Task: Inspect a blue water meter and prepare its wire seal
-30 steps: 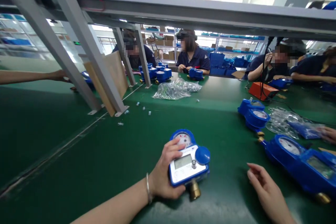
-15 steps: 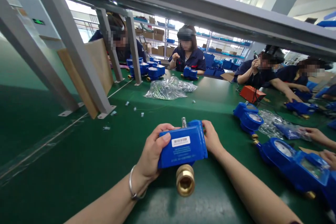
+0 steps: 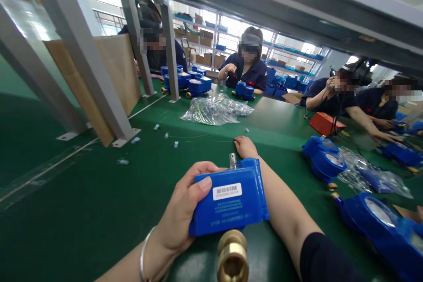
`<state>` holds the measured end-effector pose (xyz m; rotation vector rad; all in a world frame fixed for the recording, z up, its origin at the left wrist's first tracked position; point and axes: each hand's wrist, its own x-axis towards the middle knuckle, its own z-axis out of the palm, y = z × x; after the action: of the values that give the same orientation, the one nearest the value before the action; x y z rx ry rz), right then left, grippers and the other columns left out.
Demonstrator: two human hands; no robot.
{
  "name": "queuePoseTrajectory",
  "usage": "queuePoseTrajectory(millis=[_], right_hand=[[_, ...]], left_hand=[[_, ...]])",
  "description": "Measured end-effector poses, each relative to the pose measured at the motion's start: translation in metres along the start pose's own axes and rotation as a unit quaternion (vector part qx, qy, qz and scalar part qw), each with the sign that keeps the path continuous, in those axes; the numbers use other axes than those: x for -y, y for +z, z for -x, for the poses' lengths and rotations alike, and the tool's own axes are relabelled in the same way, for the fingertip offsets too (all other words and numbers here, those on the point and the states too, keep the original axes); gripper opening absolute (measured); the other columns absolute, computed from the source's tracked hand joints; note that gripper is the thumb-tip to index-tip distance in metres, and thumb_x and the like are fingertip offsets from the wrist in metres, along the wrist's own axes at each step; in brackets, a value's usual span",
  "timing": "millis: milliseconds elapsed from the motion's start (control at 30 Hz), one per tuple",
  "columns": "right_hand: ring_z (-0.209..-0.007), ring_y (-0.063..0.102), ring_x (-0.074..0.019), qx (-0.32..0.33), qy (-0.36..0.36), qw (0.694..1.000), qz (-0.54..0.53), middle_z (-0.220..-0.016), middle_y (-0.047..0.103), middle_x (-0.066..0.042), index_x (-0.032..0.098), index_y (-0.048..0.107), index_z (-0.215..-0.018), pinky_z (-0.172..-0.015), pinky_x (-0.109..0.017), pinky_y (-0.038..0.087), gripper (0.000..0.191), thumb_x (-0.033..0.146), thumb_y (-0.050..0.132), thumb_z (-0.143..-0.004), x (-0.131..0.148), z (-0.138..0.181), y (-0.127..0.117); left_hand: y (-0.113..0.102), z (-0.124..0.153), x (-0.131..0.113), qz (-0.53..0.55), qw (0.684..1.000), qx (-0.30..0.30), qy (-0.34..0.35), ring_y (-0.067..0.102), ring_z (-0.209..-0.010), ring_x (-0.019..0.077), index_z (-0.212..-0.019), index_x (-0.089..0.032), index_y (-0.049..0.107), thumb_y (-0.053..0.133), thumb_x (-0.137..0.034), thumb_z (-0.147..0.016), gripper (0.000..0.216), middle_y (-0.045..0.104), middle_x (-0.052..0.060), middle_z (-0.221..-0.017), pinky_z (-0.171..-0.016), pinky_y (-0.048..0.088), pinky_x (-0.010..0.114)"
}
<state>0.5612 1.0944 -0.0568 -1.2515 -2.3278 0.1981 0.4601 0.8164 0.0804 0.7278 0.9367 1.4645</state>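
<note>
Gripping a blue plastic water meter (image 3: 229,200) by its left side, the left hand (image 3: 180,209) has the thumb laid over the smooth top face and the fingers curled under; a thin silver bangle (image 3: 144,255) sits on that wrist. The meter is tipped up off the green felt-like table mat (image 3: 82,211), low and centre, its flat back toward the wearer with a white barcode label (image 3: 226,191) and small white print. A ribbed brass threaded fitting (image 3: 232,257) points out of its near end, and a short metal stub (image 3: 232,161) pokes up at the far edge.

The right hand (image 3: 245,146) reaches past the meter's far right corner, palm down on the mat, fingers loosely together, holding nothing that shows; a dark sleeve (image 3: 325,260) covers the forearm nearest the camera.

To the right, more round-faced blue water meters (image 3: 325,163) lie in a row beside crinkled clear plastic bags (image 3: 366,172). Small white plastic bits (image 3: 165,135) are scattered on the mat beyond. Further off, a heap of glossy clear bags (image 3: 214,111), contents too small to tell. Left, grey metal frame legs (image 3: 95,66) stand with a brown cardboard sheet (image 3: 112,75) leaning against them. An orange box (image 3: 325,123) sits right of centre. At the far edge, seated workers in dark uniforms (image 3: 246,70) handle another cluster of blue meters (image 3: 187,83); shelves with cardboard boxes (image 3: 205,35) stand behind.
</note>
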Motion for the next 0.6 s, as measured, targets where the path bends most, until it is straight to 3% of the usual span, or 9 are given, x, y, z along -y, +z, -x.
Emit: queuePoseTrajectory(millis=[233, 467, 600], right_hand=[[-0.095, 0.058, -0.0163, -0.009, 0.010, 1.000, 0.019, -0.101, 0.062, -0.005, 0.017, 0.061, -0.093, -0.088, -0.038, 0.045, 0.023, 0.036, 0.048, -0.090, -0.008, 0.017, -0.008], [-0.096, 0.057, -0.0175, -0.089, -0.006, 0.996, -0.002, -0.096, 0.063, -0.004, 0.014, 0.062, -0.088, -0.093, -0.043, 0.040, 0.020, 0.031, 0.051, -0.089, -0.009, 0.023, -0.013], [-0.096, 0.057, -0.0171, -0.142, -0.012, 0.989, -0.040, -0.101, 0.062, -0.006, 0.015, 0.061, -0.092, -0.090, -0.040, 0.043, 0.021, 0.032, 0.050, -0.089, -0.009, 0.020, -0.010]], left_hand=[[0.004, 0.004, 0.003, -0.029, 0.999, 0.030, 0.016, 0.064, -0.080, 0.0309, -0.097, -0.020, 0.047, 0.057, -0.038, -0.075, 0.030, 0.063, 0.011, -0.104, -0.062, 0.054, 0.041], [-0.002, 0.001, 0.005, -0.036, 0.998, 0.056, 0.019, 0.064, -0.082, 0.0296, -0.097, -0.020, 0.048, 0.059, -0.039, -0.075, 0.030, 0.062, 0.009, -0.104, -0.064, 0.053, 0.038], [-0.006, -0.001, 0.008, -0.024, 0.998, 0.058, 0.013, 0.063, -0.081, 0.0290, -0.097, -0.021, 0.049, 0.061, -0.040, -0.074, 0.032, 0.061, 0.005, -0.092, -0.063, 0.053, 0.038]])
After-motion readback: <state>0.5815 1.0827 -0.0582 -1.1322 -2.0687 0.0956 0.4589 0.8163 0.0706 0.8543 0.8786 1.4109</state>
